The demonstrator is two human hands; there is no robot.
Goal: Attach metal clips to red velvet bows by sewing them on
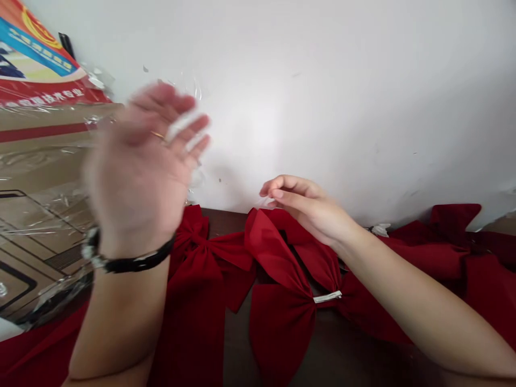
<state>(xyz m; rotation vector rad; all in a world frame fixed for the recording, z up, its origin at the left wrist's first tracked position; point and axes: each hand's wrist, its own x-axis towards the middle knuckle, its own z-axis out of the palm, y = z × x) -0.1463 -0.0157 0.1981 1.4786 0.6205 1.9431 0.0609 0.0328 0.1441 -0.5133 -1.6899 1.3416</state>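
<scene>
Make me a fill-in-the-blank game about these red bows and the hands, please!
1. The right hand is over a velvet bow that is the colour ____.
2. A small strip across the middle of that bow is the colour ____.
3. The left hand has a black bracelet around its ____.

Missing words: red, white, wrist.

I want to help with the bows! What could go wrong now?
The blurred left hand is close to the crinkly clear plastic, so its black bracelet might snag it. The right hand is just above the red bow, so a bump could perhaps crease or shift it. The white strip across that bow's middle might get tugged if that hand catches it.
</scene>
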